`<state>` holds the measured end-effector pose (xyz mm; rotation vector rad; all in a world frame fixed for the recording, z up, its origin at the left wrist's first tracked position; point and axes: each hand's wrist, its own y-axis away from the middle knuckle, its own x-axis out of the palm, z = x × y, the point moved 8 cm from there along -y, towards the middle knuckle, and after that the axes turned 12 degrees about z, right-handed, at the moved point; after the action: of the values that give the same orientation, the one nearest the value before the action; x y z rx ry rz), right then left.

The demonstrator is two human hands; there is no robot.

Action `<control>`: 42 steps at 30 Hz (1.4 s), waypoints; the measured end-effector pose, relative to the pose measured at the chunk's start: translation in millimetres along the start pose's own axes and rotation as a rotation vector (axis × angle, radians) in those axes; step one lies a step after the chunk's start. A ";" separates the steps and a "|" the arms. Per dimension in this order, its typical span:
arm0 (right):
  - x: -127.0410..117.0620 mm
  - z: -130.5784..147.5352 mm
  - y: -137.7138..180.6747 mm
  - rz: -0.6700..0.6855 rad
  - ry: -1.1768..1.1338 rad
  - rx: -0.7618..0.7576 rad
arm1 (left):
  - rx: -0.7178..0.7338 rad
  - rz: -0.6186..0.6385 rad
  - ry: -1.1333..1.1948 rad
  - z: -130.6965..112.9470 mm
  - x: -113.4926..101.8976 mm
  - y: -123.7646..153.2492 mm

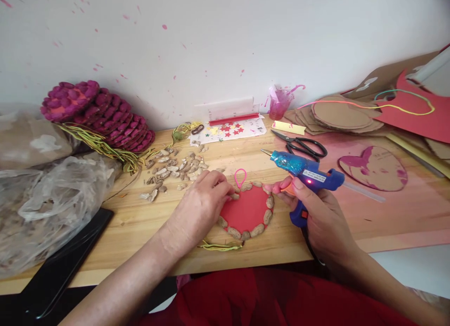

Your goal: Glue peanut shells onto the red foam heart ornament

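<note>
A round red disc (246,211) lies on the wooden table, with whole peanuts (257,229) set around its edge. At its left upper edge, my left hand (204,199) is closed, fingertips pinching a peanut (235,196) against the rim. A pink loop (240,177) sticks out from the disc's top, and yellow-green strings (221,247) trail at its bottom. My right hand (323,218) grips a blue glue gun (293,163) by the handle, near its orange trigger, nozzle pointing left above the table. A small red light glows on its side. Right fingertips reach the disc's right edge.
Loose peanuts (172,168) are scattered left of the disc. Farther left are stacked magenta peanut-covered discs (112,115), a plastic bag (66,199) and a black phone-like slab (66,265). Behind stand black scissors (309,147), star stickers (228,130) and a stained cup (279,103). Cardboard ovals (346,114) lie right.
</note>
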<state>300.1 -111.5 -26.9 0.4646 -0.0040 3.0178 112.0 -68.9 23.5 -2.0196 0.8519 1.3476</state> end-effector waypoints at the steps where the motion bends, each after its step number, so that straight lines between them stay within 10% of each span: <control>1: -0.2 -0.1 0.1 0.002 0.006 0.004 | -0.003 0.003 -0.002 0.2 1.1 -0.9; 35: -2.3 -1.1 1.5 0.008 0.120 0.054 | -0.045 0.051 0.040 3.1 12.0 -1.2; 42: -4.1 -3.6 1.2 -0.003 0.085 0.048 | -0.032 -0.062 0.044 13.3 -12.5 7.1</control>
<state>302.9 -113.0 -31.6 0.3389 0.0743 3.0379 95.2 -61.1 30.0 -2.0897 0.7847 1.2946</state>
